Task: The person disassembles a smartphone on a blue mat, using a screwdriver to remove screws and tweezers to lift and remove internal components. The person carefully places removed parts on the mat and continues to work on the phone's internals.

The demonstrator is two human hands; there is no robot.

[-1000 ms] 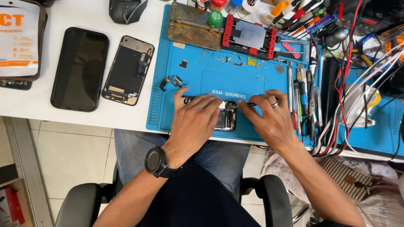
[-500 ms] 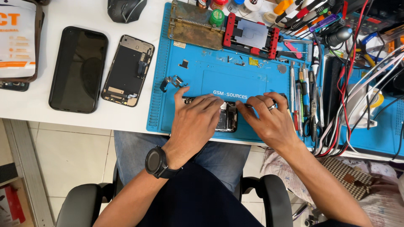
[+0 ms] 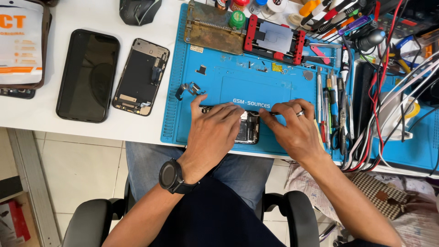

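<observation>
Mostly hidden: opened black phone (image 3: 249,130).

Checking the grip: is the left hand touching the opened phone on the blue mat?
Touching. The head view shows the left hand lying flat over the opened phone on the blue mat, its fingers covering the phone's left part with no gap visible.

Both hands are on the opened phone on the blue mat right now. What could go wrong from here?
1. The opened phone lies close to the blue mat's front edge; a push from the left hand might slide it towards the lap.
2. The small loose parts sit just beyond the left fingertips and may get knocked away.
3. The right hand works beside a row of tools; its wrist could sweep them.
</observation>
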